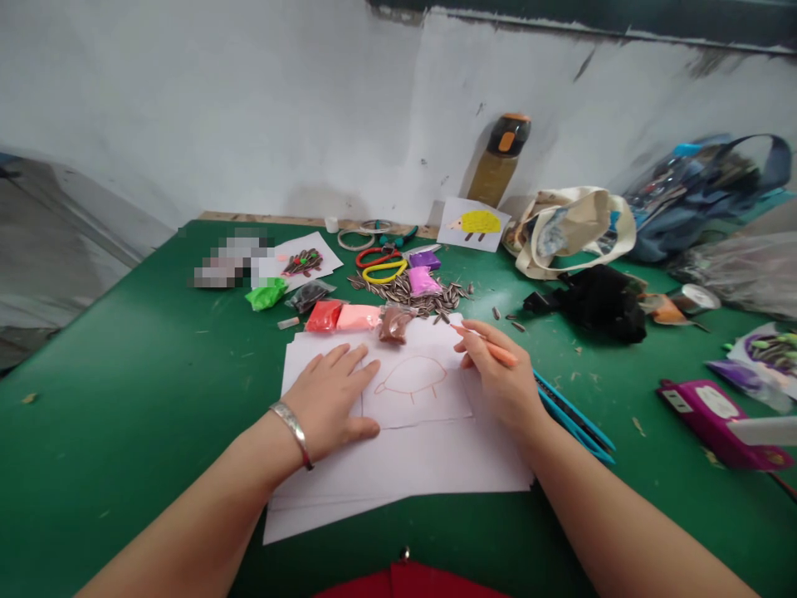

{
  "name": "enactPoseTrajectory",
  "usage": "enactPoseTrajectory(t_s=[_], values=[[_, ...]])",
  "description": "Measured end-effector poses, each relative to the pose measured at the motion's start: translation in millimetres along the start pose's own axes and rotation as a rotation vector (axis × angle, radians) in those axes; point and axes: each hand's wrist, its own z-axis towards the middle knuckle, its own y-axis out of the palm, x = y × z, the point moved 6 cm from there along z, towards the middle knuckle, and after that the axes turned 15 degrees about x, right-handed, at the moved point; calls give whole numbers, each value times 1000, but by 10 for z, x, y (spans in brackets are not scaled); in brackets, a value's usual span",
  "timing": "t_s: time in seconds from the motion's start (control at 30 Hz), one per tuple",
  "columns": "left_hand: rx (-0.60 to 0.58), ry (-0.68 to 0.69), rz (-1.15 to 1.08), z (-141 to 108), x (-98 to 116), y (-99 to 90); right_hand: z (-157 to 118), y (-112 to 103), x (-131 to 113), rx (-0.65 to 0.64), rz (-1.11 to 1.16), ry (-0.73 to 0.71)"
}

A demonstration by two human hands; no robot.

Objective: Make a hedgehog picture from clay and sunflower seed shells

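My left hand [333, 397], with a silver bracelet at the wrist, lies flat with spread fingers on the small white paper [448, 409]. That paper rests on a stack of larger white sheets [398, 465]. On it is an orange outline drawing [414, 375] of a domed animal with a small head at the left and two short legs. My right hand [507, 382] grips an orange pen [501, 354] at the paper's right edge, its tip pointing up and left, beyond the outline. Whether the tip touches the paper I cannot tell.
Clay packets in red [324, 316], brown [394, 324] and green [266, 293] lie behind the sheets, near sunflower seeds [398, 292] and yellow-handled scissors [384, 272]. A hedgehog picture [474, 224] leans by a bottle [499, 162]. Right are a blue case [569, 415] and magenta box [716, 423].
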Motion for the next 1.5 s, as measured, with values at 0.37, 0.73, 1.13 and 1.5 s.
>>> enactPoseTrajectory(t_s=[0.37,0.73,1.13,1.5], values=[[-2,-5,-6,0,2,1,-6,-7,-22,-29,9,-75],[-23,3,25,-4,13,-13,0,122,-30,-92,-462,-515],[-47,4,17,7,64,-121,-3,172,70,-84,-616,-592],[141,-199,68,-125,-255,-635,-58,164,76,-96,-685,-659]])
